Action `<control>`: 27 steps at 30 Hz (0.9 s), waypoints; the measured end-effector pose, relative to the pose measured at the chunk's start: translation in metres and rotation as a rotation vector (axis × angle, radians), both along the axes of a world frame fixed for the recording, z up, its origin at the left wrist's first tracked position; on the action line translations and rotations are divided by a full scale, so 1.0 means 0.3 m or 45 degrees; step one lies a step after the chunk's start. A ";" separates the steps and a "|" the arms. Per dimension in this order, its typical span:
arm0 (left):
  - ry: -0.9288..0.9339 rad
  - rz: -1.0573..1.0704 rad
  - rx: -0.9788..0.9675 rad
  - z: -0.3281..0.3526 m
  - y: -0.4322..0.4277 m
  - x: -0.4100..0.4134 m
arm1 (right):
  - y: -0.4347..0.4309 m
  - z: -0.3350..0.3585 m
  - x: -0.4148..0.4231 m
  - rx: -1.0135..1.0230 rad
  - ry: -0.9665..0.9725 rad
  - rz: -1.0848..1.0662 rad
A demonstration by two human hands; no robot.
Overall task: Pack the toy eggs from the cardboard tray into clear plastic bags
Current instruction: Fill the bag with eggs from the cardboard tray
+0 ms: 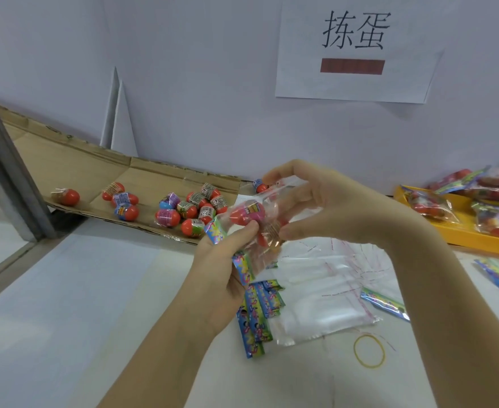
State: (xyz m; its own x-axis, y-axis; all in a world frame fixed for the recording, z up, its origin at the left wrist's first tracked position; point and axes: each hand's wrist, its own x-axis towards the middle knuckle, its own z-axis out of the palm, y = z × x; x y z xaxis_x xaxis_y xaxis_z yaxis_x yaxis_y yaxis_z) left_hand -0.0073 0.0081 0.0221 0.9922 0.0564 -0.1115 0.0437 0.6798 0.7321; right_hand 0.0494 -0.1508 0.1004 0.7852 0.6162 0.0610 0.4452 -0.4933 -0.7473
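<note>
Both hands hold one clear plastic bag (272, 201) above the table. It has a colourful header card and toy eggs inside, one of them red and pink (246, 213). My left hand (221, 260) grips the bag's card end from below. My right hand (316, 201) curls round the bag's other end, thumb underneath. The flat cardboard tray (95, 169) lies at the back left with several loose red toy eggs (196, 209) on it. One more egg (260, 186) lies behind my right fingers.
A stack of empty clear bags (324, 293) and colourful header cards (257, 313) lie on the white table under my hands. A yellow rubber band (369, 351) lies near them. A yellow tray (463, 228) at right holds filled bags. A metal post (4, 160) stands at left.
</note>
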 end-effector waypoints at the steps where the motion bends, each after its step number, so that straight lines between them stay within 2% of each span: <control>1: -0.001 -0.043 -0.050 0.004 0.004 -0.003 | 0.000 0.000 0.001 0.027 0.012 -0.021; 4: -0.024 -0.112 -0.254 0.013 0.015 -0.003 | 0.004 -0.004 0.004 0.104 -0.004 -0.145; 8: 0.006 -0.063 -0.363 0.011 0.020 0.004 | 0.008 0.000 -0.005 0.018 -0.097 -0.188; 16: 0.051 0.003 -0.353 0.011 0.008 0.006 | 0.016 0.001 -0.009 0.020 0.078 -0.085; 23: -0.080 -0.022 -0.263 0.008 0.002 0.008 | 0.008 0.001 -0.001 0.098 0.045 -0.091; 25: -0.077 -0.010 -0.247 0.008 -0.002 0.005 | 0.019 0.006 -0.005 0.217 -0.052 -0.161; 27: -0.079 0.008 -0.256 0.005 -0.004 0.002 | 0.025 0.022 -0.008 0.448 -0.145 -0.269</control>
